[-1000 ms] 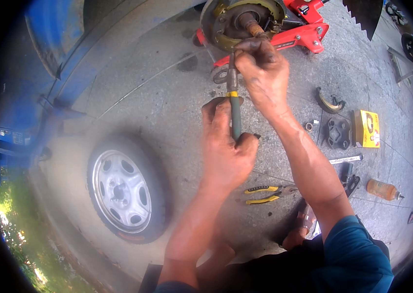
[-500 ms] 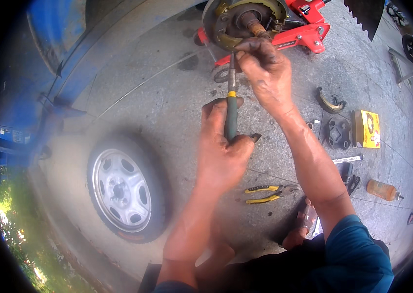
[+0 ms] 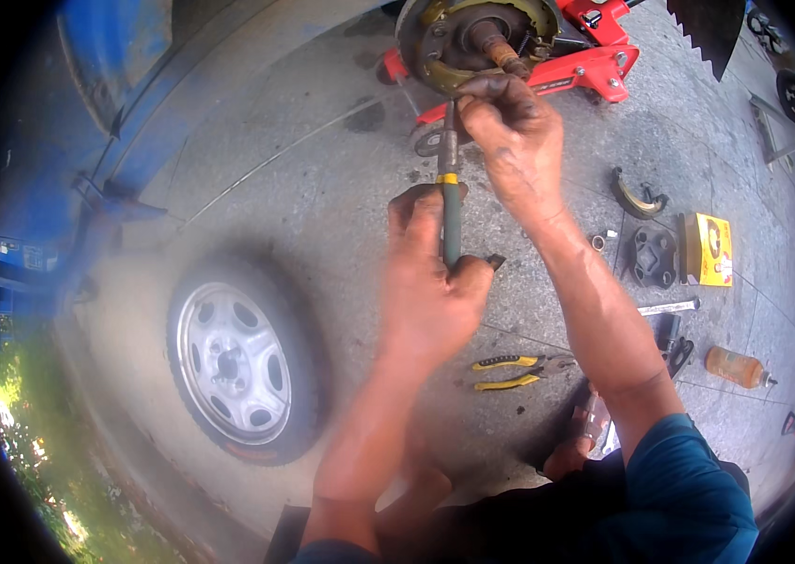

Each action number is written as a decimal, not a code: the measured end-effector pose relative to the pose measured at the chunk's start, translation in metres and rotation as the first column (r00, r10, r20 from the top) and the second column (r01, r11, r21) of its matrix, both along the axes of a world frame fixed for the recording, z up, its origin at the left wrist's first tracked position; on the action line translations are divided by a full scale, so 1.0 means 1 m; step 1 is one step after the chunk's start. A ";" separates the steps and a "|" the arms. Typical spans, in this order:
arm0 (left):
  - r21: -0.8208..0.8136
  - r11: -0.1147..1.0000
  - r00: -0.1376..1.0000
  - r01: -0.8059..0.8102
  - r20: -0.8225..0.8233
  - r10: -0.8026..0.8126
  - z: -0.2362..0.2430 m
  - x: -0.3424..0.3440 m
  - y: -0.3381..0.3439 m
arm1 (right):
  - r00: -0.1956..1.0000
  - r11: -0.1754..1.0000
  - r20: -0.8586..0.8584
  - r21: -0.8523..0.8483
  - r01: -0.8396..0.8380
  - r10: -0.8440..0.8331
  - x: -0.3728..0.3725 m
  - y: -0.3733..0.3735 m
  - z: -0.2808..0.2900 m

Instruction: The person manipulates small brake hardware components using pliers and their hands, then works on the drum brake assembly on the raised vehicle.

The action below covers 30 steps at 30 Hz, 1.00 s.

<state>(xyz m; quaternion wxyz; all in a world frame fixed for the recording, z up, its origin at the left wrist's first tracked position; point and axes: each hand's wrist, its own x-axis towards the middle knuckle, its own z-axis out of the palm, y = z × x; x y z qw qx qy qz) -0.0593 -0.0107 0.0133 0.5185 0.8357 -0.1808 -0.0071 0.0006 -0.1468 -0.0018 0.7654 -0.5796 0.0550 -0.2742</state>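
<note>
My left hand is wrapped round what look like green-handled pliers, seen edge-on, with a yellow band and a grey metal nose pointing up and away. At the nose's tip, my right hand has its blackened thumb and fingers pinched together. Whatever lies between them is hidden. Just beyond the fingertips is an open drum brake assembly, with a rusty axle stub sticking out of its middle.
A red floor jack stands under the brake. At left lies a wheel. To the right are yellow-handled pliers, a curved brake shoe, a dark hub part, a yellow box and an orange bottle.
Both hands keep their grip and stay almost in place. The pliers have tilted very slightly; the brake and jack appear a little further right in the view.
</note>
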 end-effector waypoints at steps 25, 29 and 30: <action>-0.022 1.000 1.000 0.006 -0.022 -0.007 -0.001 -0.003 -0.004 | 1.000 0.998 0.011 -0.062 0.021 -0.020 -0.004 -0.003 0.002; -0.055 0.998 1.000 0.012 0.006 -0.012 -0.004 -0.002 -0.003 | 1.000 0.998 0.017 -0.050 0.022 -0.021 -0.004 -0.002 0.001; -0.055 0.998 1.000 0.012 0.006 -0.012 -0.005 -0.002 -0.003 | 0.999 0.999 0.028 -0.038 0.020 -0.019 -0.004 -0.002 0.001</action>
